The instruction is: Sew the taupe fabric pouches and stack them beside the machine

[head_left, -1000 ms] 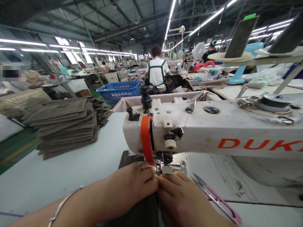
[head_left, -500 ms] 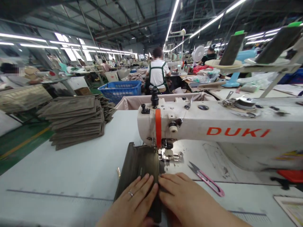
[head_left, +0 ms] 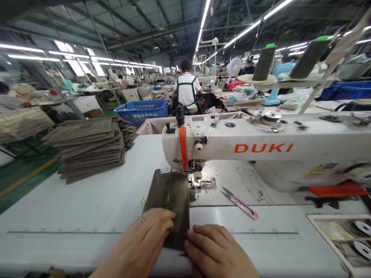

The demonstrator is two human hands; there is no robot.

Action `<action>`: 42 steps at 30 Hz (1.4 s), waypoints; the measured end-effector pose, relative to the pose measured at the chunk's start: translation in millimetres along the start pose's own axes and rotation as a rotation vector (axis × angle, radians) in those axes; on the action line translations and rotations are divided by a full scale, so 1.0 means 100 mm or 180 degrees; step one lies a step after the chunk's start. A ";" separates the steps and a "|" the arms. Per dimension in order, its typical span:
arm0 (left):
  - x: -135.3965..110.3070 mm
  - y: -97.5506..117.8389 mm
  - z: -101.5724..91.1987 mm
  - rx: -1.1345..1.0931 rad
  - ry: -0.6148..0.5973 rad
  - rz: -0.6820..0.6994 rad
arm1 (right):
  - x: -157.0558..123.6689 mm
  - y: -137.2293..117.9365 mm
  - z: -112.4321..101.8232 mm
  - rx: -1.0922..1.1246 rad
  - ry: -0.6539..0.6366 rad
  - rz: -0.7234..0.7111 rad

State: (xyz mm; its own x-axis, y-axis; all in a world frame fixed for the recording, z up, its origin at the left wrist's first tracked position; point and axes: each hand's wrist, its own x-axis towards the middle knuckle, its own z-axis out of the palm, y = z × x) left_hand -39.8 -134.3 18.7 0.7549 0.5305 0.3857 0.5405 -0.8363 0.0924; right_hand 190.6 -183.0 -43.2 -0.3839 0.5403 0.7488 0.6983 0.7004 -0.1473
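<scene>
Dark fabric piece [head_left: 169, 192] lying between the front edge of the bench [head_left: 87, 204] and the sewing machine [head_left: 214, 139]. Hands apart: left hand [head_left: 147, 232] curled over the fabric, right hand [head_left: 216, 247] at its near right corner; pinch indeterminable. Apparent step: edge alignment; next move calls for flat, even guidance.

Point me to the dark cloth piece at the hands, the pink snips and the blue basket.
Dark cloth piece [head_left: 176, 195]: head view, on its upper face.
Pink snips [head_left: 234, 198]: head view, where the blades meet the handles.
Blue basket [head_left: 149, 112]: head view, on its near wall.
</scene>
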 end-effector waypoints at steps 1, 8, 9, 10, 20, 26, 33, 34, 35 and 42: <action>-0.02 -0.04 -0.01 0.0157 -0.0048 -0.0108 | 0.00 0.00 0.01 -0.0013 0.0016 0.0000; -0.14 -0.24 0.09 0.0541 -0.0504 0.0059 | 0.03 0.00 0.05 -0.0130 0.0215 -0.0026; -0.13 -0.23 0.10 0.0578 -0.0571 0.0080 | 0.03 0.00 0.06 -0.0127 0.0218 -0.0039; -0.12 -0.20 0.10 0.0627 -0.0604 0.0090 | 0.03 0.01 0.06 -0.0122 0.0218 -0.0046; 0.04 0.12 0.10 -0.0121 -0.0155 0.0373 | -0.09 -0.02 0.05 -0.0194 0.0001 -0.0010; -0.06 0.09 0.33 -0.0460 0.0352 0.0227 | 0.01 -0.05 -0.03 0.0092 0.0110 0.0115; 0.04 0.16 0.13 -0.0860 -0.0322 0.0080 | 0.05 -0.06 -0.07 0.0193 0.0121 0.0191; 0.05 0.17 0.10 -0.0924 -0.0376 0.0011 | 0.05 -0.05 -0.09 0.0247 0.0078 0.0237; 0.06 0.17 0.08 -0.0993 -0.0365 -0.0037 | 0.05 -0.05 -0.10 0.0281 0.0028 0.0267; -0.02 0.06 0.32 -0.1161 0.0109 0.0140 | -0.02 0.02 -0.13 -0.0139 -0.0306 -0.0155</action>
State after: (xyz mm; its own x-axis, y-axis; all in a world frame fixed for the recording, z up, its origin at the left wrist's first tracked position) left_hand -25.9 -136.3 -10.7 0.7582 0.4931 0.4266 0.3352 -0.8559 0.3938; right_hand 200.2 -188.7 -36.5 -0.4728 0.5499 0.6886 0.7023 0.7071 -0.0824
